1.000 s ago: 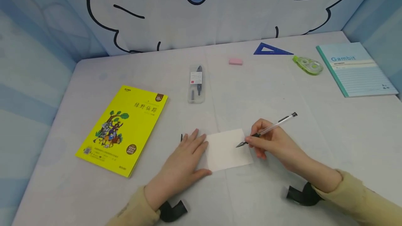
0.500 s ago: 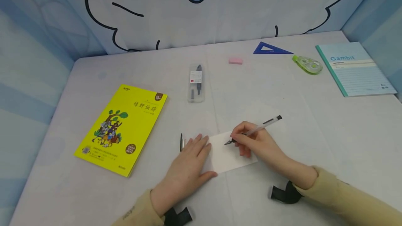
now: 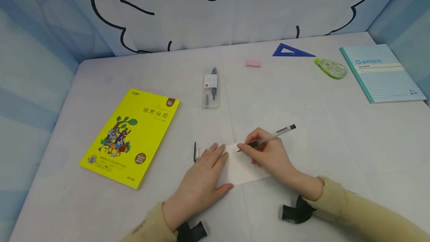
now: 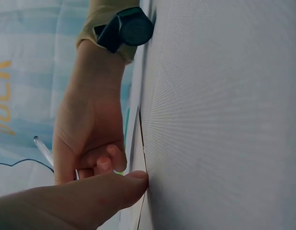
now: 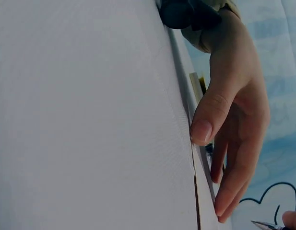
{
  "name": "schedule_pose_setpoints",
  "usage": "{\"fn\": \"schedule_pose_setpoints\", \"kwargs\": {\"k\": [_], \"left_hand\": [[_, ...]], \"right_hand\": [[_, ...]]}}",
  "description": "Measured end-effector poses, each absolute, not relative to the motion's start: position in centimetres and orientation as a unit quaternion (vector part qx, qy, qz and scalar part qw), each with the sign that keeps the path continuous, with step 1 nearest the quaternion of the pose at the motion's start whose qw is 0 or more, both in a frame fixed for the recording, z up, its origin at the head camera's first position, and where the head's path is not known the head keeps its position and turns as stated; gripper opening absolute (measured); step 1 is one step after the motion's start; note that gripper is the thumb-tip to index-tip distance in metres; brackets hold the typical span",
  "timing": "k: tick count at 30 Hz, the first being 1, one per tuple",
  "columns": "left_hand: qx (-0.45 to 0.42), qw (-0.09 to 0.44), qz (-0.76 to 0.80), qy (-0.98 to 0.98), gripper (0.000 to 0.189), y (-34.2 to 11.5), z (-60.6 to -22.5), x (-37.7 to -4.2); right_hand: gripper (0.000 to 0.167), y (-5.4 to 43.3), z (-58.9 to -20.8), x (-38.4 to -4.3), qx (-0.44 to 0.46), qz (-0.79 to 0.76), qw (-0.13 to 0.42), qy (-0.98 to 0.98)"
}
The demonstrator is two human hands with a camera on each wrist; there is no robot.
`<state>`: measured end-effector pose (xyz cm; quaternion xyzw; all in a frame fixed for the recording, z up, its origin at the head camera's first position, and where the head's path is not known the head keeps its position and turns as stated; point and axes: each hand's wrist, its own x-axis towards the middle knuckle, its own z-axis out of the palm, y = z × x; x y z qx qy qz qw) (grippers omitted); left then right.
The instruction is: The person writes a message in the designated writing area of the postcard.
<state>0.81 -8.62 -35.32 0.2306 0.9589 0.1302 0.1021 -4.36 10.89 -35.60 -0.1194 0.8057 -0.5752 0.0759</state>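
In the head view, the left hand point(image 3: 201, 178) reaches in from the near left, palm down, its fingers straight and the thumb spread away from them; it grips nothing and rests over the left edge of a white sheet of paper point(image 3: 246, 173) on the desk point(image 3: 376, 148). The right hand point(image 3: 268, 156) comes from the near right, bent inward, with thumb and fingers pinching a pen point(image 3: 277, 133) that slants from its tip over the paper up toward the far right. Whether the tip touches is too small to tell. A small dark clip-like piece point(image 3: 195, 152) lies just beside the left fingertips, and a yellow book point(image 3: 131, 137) lies farther left.

In the left wrist view, the left thumb presses at the paper's edge; beyond it, the right hand's visible fingers curl inward.

In the right wrist view, the left thumb rests at that edge, the long fingers reaching down to the sheet.
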Motion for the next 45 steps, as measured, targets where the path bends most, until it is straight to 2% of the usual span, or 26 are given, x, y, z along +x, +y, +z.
{"fn": "schedule_pose_setpoints", "kwargs": {"k": [10, 19, 27, 38, 45], "left_hand": [[0.249, 0.09, 0.106, 0.959, 0.073, -8.6, -35.3, 0.8], [0.257, 0.068, 0.108, 0.958, 0.072, -8.7, -35.6, 0.8], [0.267, 0.048, 0.105, 0.957, 0.071, -8.7, -35.8, 0.8], [0.272, 0.038, 0.099, 0.956, 0.071, -9.1, -35.9, 0.8], [0.276, 0.034, 0.095, 0.956, 0.07, -9.0, -36.0, 0.8]], "right_hand": [[0.016, 10.7, -37.0, -4.3, -0.142, -0.605, 0.041, 0.782], [0.021, 10.0, -37.9, -4.4, -0.177, -0.561, -0.052, 0.807], [0.029, 8.9, -36.6, -3.9, -0.172, -0.564, -0.062, 0.805], [0.026, 9.2, -38.1, -4.3, -0.187, -0.544, -0.092, 0.813], [0.034, 9.3, -38.4, -4.4, -0.222, -0.533, -0.124, 0.807]]}}
